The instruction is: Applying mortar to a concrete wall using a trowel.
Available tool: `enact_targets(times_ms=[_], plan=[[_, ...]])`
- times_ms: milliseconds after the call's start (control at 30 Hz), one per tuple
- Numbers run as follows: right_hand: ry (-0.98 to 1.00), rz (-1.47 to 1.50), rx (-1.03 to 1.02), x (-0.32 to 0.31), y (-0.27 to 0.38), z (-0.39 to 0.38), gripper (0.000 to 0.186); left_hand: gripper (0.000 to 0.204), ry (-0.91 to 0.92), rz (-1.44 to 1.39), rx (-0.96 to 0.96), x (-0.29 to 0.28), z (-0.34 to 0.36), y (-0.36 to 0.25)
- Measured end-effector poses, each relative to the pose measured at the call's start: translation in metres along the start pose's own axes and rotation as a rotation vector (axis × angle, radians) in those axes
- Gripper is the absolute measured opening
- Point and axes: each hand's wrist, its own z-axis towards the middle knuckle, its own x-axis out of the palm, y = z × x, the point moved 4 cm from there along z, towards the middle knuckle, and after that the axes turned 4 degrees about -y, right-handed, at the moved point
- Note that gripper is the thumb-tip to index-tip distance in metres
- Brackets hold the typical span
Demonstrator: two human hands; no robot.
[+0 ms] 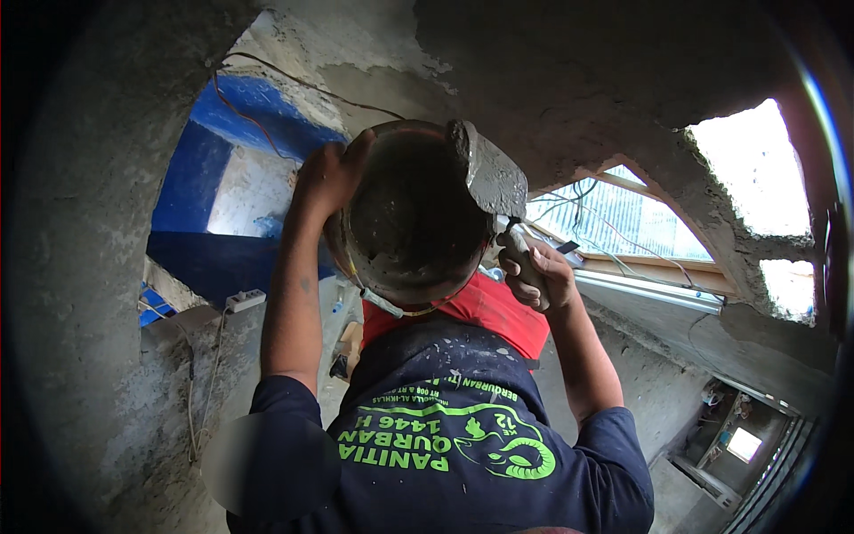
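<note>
A round bucket (334,242) smeared with grey mortar is tilted in front of my chest, its mouth facing me. My left hand (331,181) grips its left rim, the thumb side near the top. Dark wet mortar (400,209) coats the inside. In my right hand (544,271) is the handle of a trowel (494,173), its blade pointing up across the bucket's right rim. Wet grey mortar covers the blade. The wire bail (427,310) hangs below the bucket, with a pale grip (382,303) on it.
A rough plastered wall (551,80) rises close ahead. Loose cables (311,87) run along it at upper left, near a blue-painted recess (227,173). A power strip (245,300) sits at left. To the right are a wood-framed opening (636,222) and a tube lamp (649,290).
</note>
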Motion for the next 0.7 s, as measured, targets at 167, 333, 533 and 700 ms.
enact_targets(times_ms=[167,333,533,700], plan=[[-0.009,0.008,-0.065,0.013,0.008,0.016,0.064,0.081,-0.088,0.001,0.07,0.004,-0.001,0.023],[-0.097,-0.515,-0.06,0.012,0.024,0.01,0.052,0.077,-0.141,-0.18,-0.05,-0.003,-0.008,0.026],[-0.36,-0.965,-0.275,0.005,0.019,-0.003,0.045,0.079,-0.127,-0.139,-0.107,-0.003,-0.007,0.024],[-0.328,-1.256,-0.301,0.004,0.022,0.001,0.042,0.083,-0.033,-0.065,-0.131,-0.003,-0.005,0.025]])
